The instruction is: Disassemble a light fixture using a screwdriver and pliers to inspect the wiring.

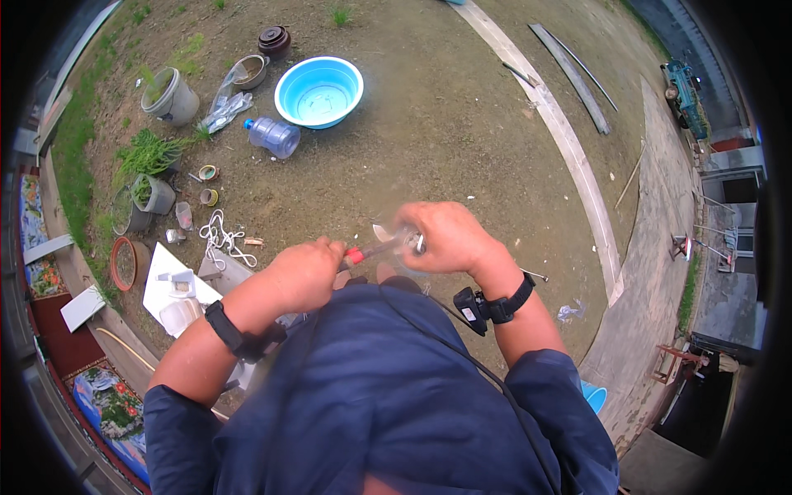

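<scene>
In front of my body, my left hand (309, 272) is closed round one end of a slim tool (378, 250). Red shows where the tool leaves my fingers, and a greyish shaft or blade runs from there toward the other hand. My right hand (441, 237) is closed at the far end of the shaft, its fingers curled around a small silvery piece (420, 243). The fingers hide most of that piece, and the area is somewhat blurred, so its kind cannot be told. Both wrists carry black straps.
A blue basin (320, 91) stands on the dirt ahead, beside a clear water jug (273, 137). White rope (223, 237), a white board (171, 280) with plastic containers, and potted plants (154, 194) lie left. Long planks (553, 115) run along the right. A black cable crosses my shirt.
</scene>
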